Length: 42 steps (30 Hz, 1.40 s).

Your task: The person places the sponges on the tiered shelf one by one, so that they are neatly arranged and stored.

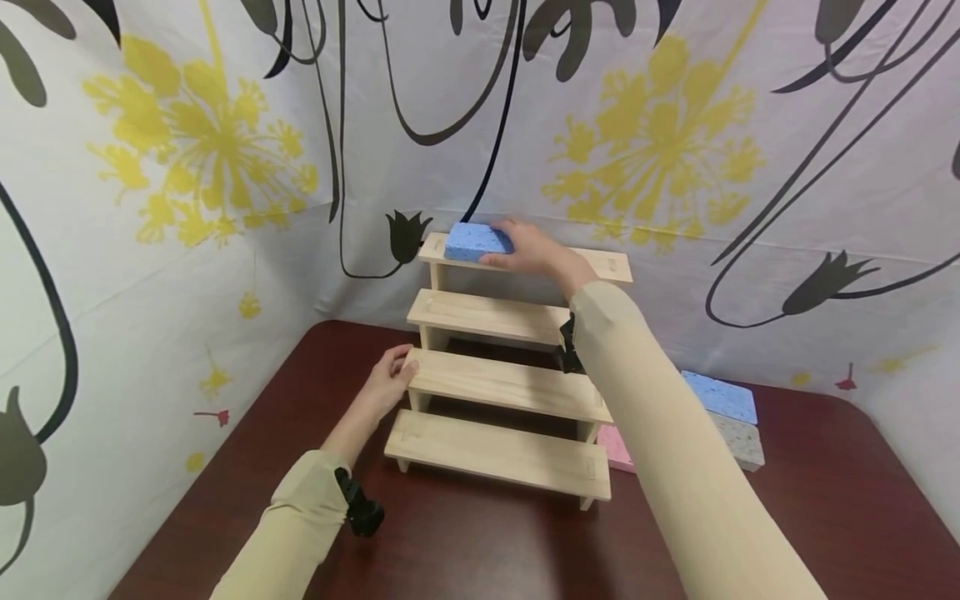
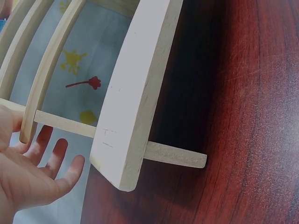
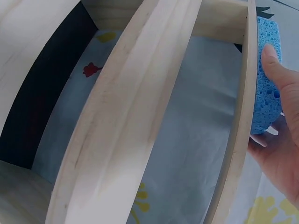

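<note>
Head view: blue sponge [image 1: 476, 242], one, left part of top step [image 1: 600, 263], wooden stand [image 1: 502, 454]; right hand [image 1: 531, 248] gripping it. Left hand [image 1: 386, 383] holding left end of second-lowest step [image 1: 510, 382].
Left wrist view: fingers [image 2: 56, 156] about that end.
Right wrist view: thumb [image 3: 273, 65] against blue sponge.

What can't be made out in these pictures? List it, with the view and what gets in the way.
- Head view: most of the pink sponge, behind the right sleeve and wooden stand.
- Head view: mark on the top shelf, too small to read.
- Left wrist view: part of the left hand, cut off by the left edge.
- Right wrist view: some fingertips of the right hand, behind the held blue sponge.
</note>
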Tool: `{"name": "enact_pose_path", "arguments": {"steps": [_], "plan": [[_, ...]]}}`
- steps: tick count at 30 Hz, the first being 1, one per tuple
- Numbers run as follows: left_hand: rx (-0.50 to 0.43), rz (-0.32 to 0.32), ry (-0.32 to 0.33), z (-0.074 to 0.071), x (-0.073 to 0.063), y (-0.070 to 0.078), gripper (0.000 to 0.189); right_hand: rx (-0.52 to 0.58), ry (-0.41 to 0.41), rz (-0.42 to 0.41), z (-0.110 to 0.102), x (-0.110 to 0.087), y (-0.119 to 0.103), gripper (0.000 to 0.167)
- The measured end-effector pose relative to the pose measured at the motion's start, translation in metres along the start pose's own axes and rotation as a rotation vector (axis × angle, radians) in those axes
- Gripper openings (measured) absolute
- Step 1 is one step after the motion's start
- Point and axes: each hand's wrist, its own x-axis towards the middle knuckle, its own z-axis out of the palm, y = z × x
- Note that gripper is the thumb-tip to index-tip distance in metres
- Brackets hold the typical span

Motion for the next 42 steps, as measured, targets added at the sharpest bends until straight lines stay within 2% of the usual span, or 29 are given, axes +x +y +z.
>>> {"name": "enact_pose_path", "arguments": {"steps": [6, 14, 21, 27, 37, 42], "plan": [[0.005, 0.006, 0.011, 0.001, -0.001, 0.001, 0.049, 0.003, -0.004, -0.007, -0.004, -0.002, -0.005, 0.071], [0.0, 0.009, -0.002, -0.001, -0.001, 0.0, 0.05, -0.02, -0.034, 0.041, -0.004, -0.001, -0.009, 0.072], [-0.016, -0.018, -0.012, -0.002, -0.001, 0.001, 0.049, -0.012, -0.058, 0.068, -0.003, -0.003, -0.012, 0.073], [-0.031, -0.014, -0.02, 0.001, -0.002, 0.0, 0.049, -0.017, -0.08, 0.089, -0.003, -0.004, -0.01, 0.073], [-0.059, 0.0, -0.012, 0.001, -0.007, -0.003, 0.049, -0.005, -0.103, 0.074, -0.004, -0.004, -0.014, 0.074], [-0.063, -0.007, -0.024, 0.001, -0.005, 0.0, 0.049, -0.008, -0.108, 0.115, -0.003, -0.006, -0.016, 0.074]]}}
